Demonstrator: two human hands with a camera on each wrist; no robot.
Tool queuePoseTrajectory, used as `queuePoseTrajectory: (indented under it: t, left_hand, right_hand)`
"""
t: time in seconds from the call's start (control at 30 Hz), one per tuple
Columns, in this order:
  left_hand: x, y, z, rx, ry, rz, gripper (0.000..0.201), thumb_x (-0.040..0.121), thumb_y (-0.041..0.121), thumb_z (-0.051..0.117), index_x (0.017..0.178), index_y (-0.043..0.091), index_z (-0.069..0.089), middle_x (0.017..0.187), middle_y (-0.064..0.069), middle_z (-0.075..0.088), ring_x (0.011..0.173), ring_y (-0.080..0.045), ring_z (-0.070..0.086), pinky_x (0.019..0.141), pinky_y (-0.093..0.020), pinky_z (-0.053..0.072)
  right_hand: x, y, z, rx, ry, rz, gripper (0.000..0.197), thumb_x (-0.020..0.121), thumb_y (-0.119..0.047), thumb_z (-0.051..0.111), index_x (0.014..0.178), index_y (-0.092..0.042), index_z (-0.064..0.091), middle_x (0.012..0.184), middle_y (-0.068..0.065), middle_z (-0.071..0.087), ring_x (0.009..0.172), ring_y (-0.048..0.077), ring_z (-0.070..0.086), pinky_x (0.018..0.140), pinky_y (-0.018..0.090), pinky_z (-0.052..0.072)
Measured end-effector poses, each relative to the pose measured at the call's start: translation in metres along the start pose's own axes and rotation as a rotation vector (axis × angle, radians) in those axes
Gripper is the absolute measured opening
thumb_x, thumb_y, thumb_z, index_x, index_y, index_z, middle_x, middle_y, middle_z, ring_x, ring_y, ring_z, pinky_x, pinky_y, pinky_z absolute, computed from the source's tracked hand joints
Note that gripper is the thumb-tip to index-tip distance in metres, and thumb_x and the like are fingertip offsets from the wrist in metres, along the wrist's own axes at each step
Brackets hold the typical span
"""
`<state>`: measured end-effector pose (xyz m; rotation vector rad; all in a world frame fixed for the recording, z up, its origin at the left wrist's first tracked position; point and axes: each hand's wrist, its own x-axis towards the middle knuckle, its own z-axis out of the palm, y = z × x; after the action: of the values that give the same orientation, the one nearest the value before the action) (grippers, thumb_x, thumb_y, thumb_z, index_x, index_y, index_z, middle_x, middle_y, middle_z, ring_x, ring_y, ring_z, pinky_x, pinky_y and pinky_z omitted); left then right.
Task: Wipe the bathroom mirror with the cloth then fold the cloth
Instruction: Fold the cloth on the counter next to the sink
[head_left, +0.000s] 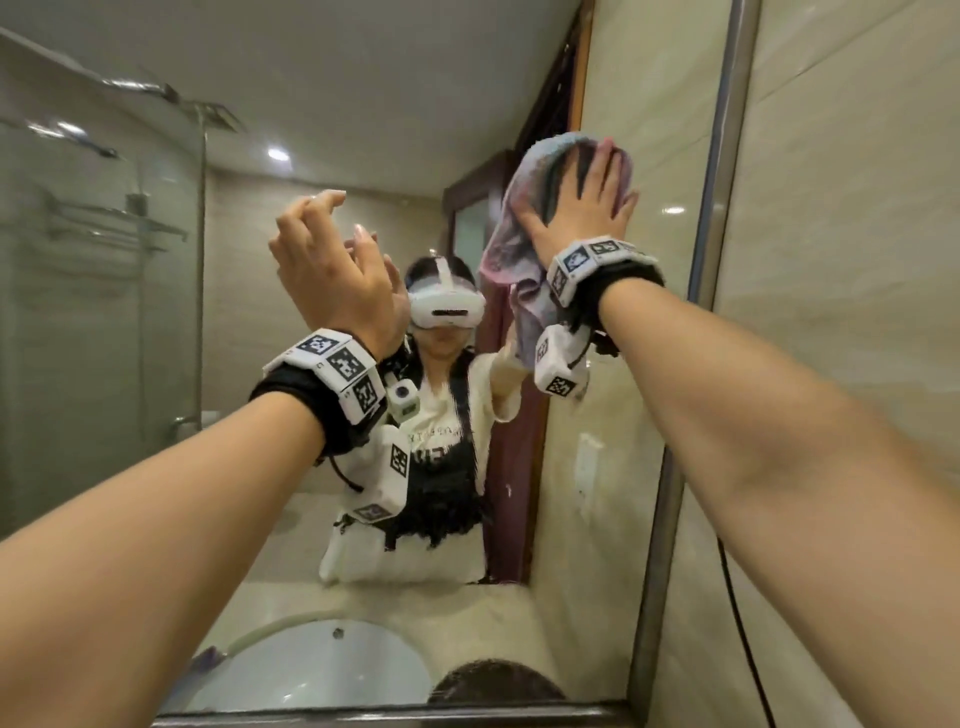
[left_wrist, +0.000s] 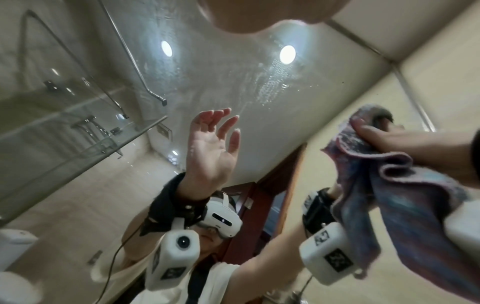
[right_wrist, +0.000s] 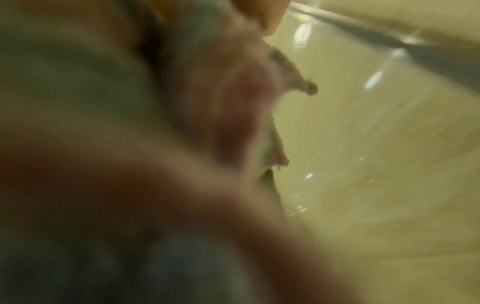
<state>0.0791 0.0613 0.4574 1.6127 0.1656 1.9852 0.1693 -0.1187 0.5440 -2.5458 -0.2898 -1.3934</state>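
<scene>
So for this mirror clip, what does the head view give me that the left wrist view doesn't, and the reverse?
Only the head view shows the sink below the mirror and the back of the left hand, raised and holding nothing. Only the left wrist view shows wet streaks on the glass and the ceiling lights in reflection. Both show the right hand pressing the cloth flat against the mirror near its right edge.

No legible text or labels.
</scene>
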Motion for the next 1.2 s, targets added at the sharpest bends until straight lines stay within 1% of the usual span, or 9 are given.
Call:
queuePoseTrajectory:
  t: [0.13,0.23,0.4,0.63,0.77,0.93,1.07,1.17,1.2]
  left_hand:
    - [-0.019,-0.001,-0.007,-0.004,-0.039,0.038,0.034,0.084,0.018,0.05,0.117,0.009,0.055,0.12,-0.013,0.052,0.107,-0.028,0.048,0.088,-0.026,0.032]
    - [-0.037,-0.005,-0.021,0.018,-0.095,0.012,0.034,0.086,0.018,0.049,0.118,0.01,0.054,0.122,-0.012,0.051,0.111,-0.027,0.046,0.091,-0.03,0.034]
    - [-0.074,0.0,-0.046,0.058,-0.223,-0.011,0.034,0.087,0.02,0.048,0.119,0.012,0.052,0.125,-0.011,0.049,0.114,-0.028,0.043,0.095,-0.035,0.033]
    - [-0.118,0.018,-0.07,-0.12,-0.661,-0.088,0.028,0.084,0.02,0.052,0.109,0.01,0.056,0.112,-0.012,0.054,0.103,-0.026,0.05,0.094,-0.042,0.043]
    - [-0.139,0.035,-0.107,-0.453,-1.101,-0.373,0.03,0.089,0.017,0.06,0.116,0.007,0.051,0.098,-0.007,0.055,0.09,-0.016,0.052,0.072,-0.012,0.045]
    - [-0.157,0.041,-0.159,-0.569,-1.237,-0.46,0.044,0.087,0.026,0.064,0.124,0.008,0.049,0.105,-0.008,0.06,0.093,-0.017,0.058,0.076,-0.022,0.044]
    - [-0.161,0.036,-0.201,-0.624,-1.329,-0.46,0.023,0.086,0.011,0.064,0.107,0.001,0.061,0.079,0.0,0.061,0.061,0.0,0.055,0.054,-0.01,0.043]
    - [-0.163,0.028,-0.221,-0.58,-1.288,-0.449,0.01,0.086,0.002,0.061,0.094,0.001,0.066,0.066,0.003,0.057,0.057,-0.004,0.051,0.061,-0.022,0.044]
    - [-0.163,0.025,-0.226,-0.558,-1.267,-0.451,0.008,0.086,0.002,0.06,0.091,0.003,0.066,0.067,0.002,0.057,0.058,-0.006,0.051,0.063,-0.023,0.044]
  right_hand:
    - [-0.027,0.051,0.003,-0.051,0.003,0.097,0.089,0.09,-0.063,0.028,0.148,-0.003,-0.003,0.154,0.026,-0.008,0.144,0.037,-0.006,0.12,0.043,0.0]
    - [-0.062,0.069,0.01,-0.081,-0.045,0.158,0.079,0.094,-0.047,0.041,0.146,0.004,0.01,0.152,0.03,0.008,0.143,0.039,0.01,0.118,0.044,0.015]
    - [-0.123,0.086,-0.014,-0.267,-0.229,0.031,0.025,0.092,-0.008,0.047,0.111,-0.003,0.062,0.115,0.017,0.063,0.11,0.034,0.058,0.084,0.038,0.048]
    - [-0.197,0.062,-0.042,0.098,-0.177,0.128,0.026,0.089,-0.011,0.045,0.11,-0.01,0.061,0.11,0.02,0.064,0.102,0.039,0.058,0.08,0.04,0.047]
    - [-0.228,0.032,-0.066,0.407,-0.137,0.275,0.022,0.084,-0.013,0.057,0.106,-0.01,0.063,0.106,0.015,0.067,0.099,0.033,0.061,0.079,0.033,0.048]
    - [-0.28,-0.011,-0.094,0.56,-0.228,0.39,0.041,0.08,-0.016,0.069,0.117,-0.007,0.051,0.079,-0.005,0.048,0.086,0.018,0.05,0.072,0.024,0.038]
    - [-0.319,-0.039,-0.122,0.588,-0.322,0.395,0.049,0.082,-0.019,0.069,0.126,-0.007,0.049,0.097,-0.001,0.049,0.095,0.013,0.047,0.083,0.026,0.043]
    - [-0.343,-0.05,-0.135,0.548,-0.381,0.401,0.011,0.079,-0.02,0.071,0.083,-0.016,0.062,0.085,0.005,0.057,0.085,0.016,0.054,0.069,0.025,0.043]
    - [-0.351,-0.051,-0.14,0.514,-0.399,0.426,0.018,0.077,-0.022,0.073,0.069,-0.019,0.057,0.079,0.005,0.057,0.081,0.016,0.054,0.067,0.026,0.041]
